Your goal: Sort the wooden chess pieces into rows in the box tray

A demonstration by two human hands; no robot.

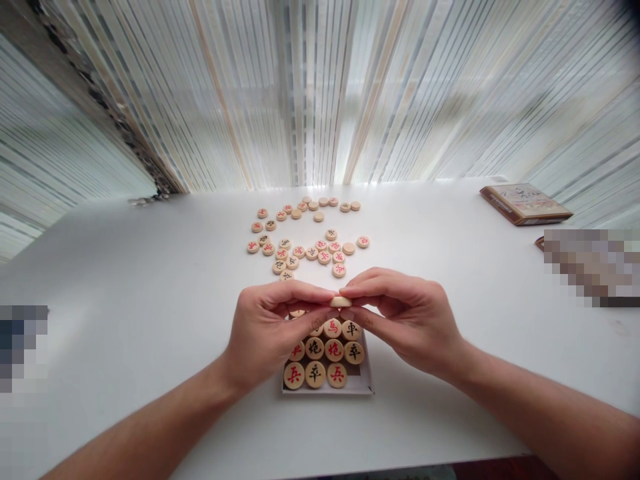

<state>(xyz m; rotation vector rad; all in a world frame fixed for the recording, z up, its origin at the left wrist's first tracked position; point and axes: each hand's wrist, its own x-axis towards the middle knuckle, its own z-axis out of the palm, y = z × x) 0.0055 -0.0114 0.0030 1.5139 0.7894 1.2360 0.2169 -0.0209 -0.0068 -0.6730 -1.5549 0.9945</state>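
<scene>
My left hand and my right hand meet in front of me, fingers pinched together on one round wooden chess piece held edge-on between them. Directly beneath the hands lies a shallow white tray with several wooden discs laid in rows, marked with red or black characters. Part of the tray is hidden by my hands. Beyond the hands, several loose pieces lie scattered on the white table, some face up, some blank side up.
A brown printed box lid lies at the table's far right. A blurred patch sits at the right edge below it and another at the left edge. Striped translucent curtains hang behind the table.
</scene>
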